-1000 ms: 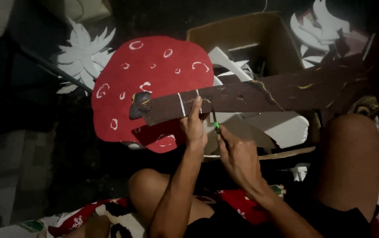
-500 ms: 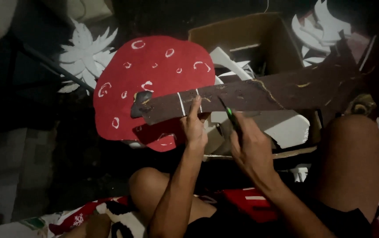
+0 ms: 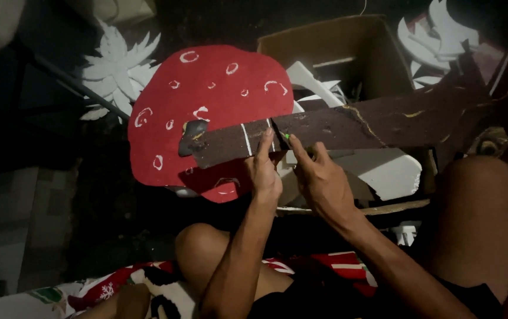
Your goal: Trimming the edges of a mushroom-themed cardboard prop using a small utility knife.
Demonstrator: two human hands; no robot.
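A long dark brown painted strip (image 3: 348, 124) stretches across the view, held up in front of me. My left hand (image 3: 264, 168) grips its lower edge near two white lines, fingers pressed against the face. My right hand (image 3: 319, 177) holds a thin green-tipped tool (image 3: 280, 133), its point touching the strip just right of the white lines. Behind the strip's left end lies a red rounded cutout (image 3: 206, 106) with white ring marks.
A cardboard box (image 3: 336, 53) with white foam scraps stands behind the strip. White foam leaf shapes (image 3: 118, 65) lie at the far left, and more white leaf shapes (image 3: 434, 41) at the far right. My bare knees (image 3: 478, 218) and a patterned cloth (image 3: 147, 289) fill the foreground.
My right hand dropped away from the strip, then came back up; the tool tip now rests on the strip beside the white lines. My left hand kept its hold.
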